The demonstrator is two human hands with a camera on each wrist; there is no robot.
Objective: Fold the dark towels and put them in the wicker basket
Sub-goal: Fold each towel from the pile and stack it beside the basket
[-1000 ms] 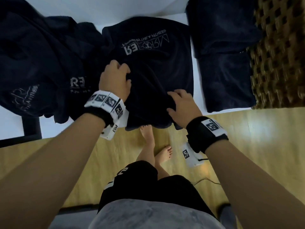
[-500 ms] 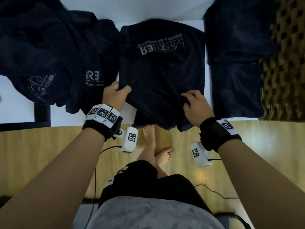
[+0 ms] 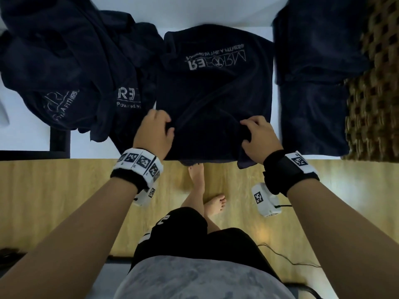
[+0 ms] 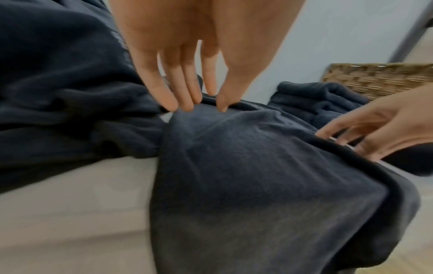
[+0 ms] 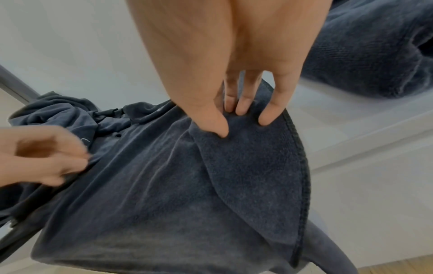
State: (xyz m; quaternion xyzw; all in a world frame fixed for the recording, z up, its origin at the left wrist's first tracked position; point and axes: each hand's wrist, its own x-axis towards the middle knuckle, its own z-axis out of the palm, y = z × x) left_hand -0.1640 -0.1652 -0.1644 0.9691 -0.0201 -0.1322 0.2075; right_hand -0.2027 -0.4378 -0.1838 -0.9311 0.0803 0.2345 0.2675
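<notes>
Navy terry cloth covers most of the white desk [image 3: 26, 145]. At nine to ten o'clock lies a rumpled pile of unfolded towels [image 3: 64, 67], printed lettering showing on two of them, none yet dealt with.

Next, the left hand [image 3: 154, 131] pinches the near left edge of the logo towel [image 3: 216, 89], fingertips [image 4: 185, 105] and thumb closed on the hem. That towel lies at twelve o'clock, its white lettering upside down to the person, its near end hanging over the desk edge towards the wooden floor [image 3: 54, 201].

The right hand [image 3: 259, 139] grips the near right edge of the same towel, thumb and fingers [image 5: 243, 109] bunched into the pile beside the stitched hem.

At one to two o'clock a folded towel [image 3: 313, 117] lies flat, just beside the wicker basket [image 3: 375, 100] at three o'clock; more dark cloth sits beyond it, and I cannot tell whether that lies in the basket.

By my reading, the step in hand is a fold of this logo towel: both near corners are held, ready to lift. The next move calls for raising both corners evenly and carrying them towards twelve o'clock to meet the far edge, keeping the hem taut so the halves lie square. The basket step comes later.
</notes>
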